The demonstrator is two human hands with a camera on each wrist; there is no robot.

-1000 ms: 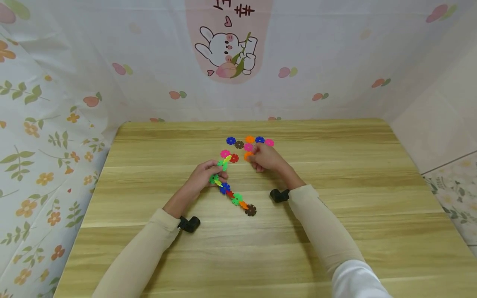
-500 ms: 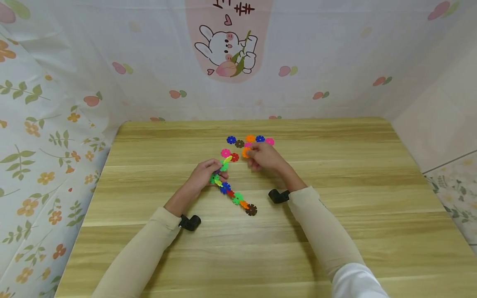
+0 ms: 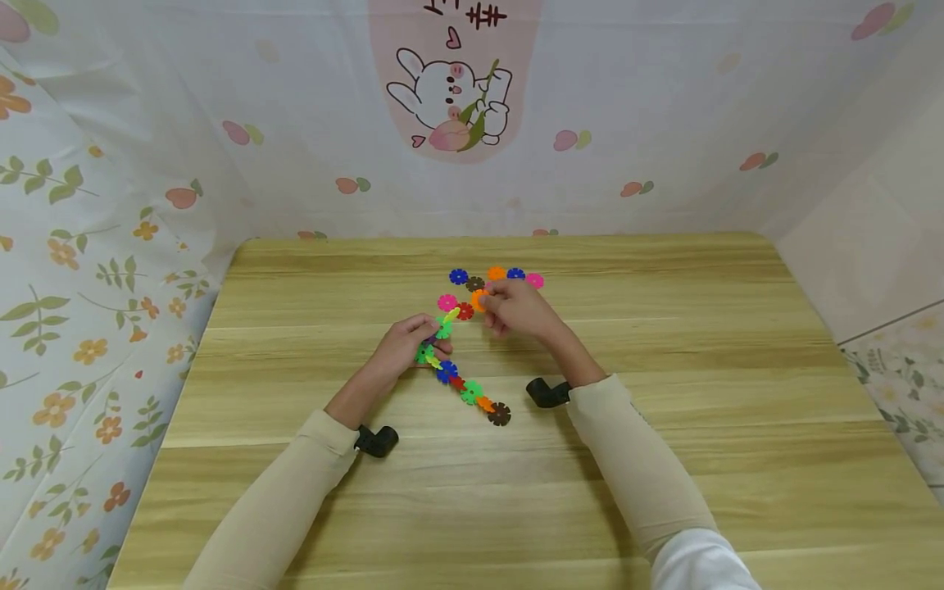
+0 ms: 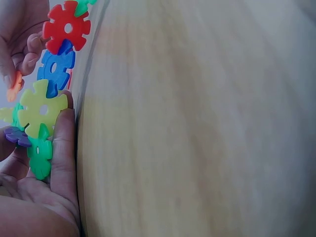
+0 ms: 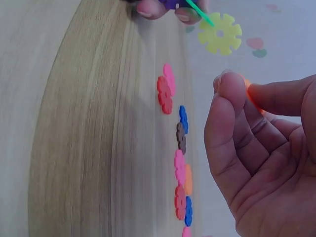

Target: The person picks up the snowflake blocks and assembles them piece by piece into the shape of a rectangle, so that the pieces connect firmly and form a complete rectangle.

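My left hand (image 3: 404, 348) holds a bent chain of interlocking plastic flower discs (image 3: 447, 371), with thumb and fingers around a purple disc (image 4: 17, 137) and green ones. From the grip the chain runs down to a brown disc (image 3: 499, 414) at its near end. At its other end a yellow disc (image 5: 210, 40) sticks out beyond the left fingers. My right hand (image 3: 522, 310) pinches a single orange disc (image 3: 478, 300) between thumb and fingertips, a short way right of that yellow end. In the right wrist view the fingers hide most of the orange disc.
Loose discs lie flat toward the back of the wooden table (image 3: 664, 344): a pink one (image 3: 446, 302) beside a red one (image 3: 465, 311), a blue one (image 3: 459, 277) beside a brown one (image 3: 474, 284), and several more behind the right hand. A patterned cloth (image 3: 627, 106) hangs behind the table.
My right hand has lifted the orange disc from among the loose ones and carried it left, toward the chain's yellow end. The left hand and chain have barely moved.
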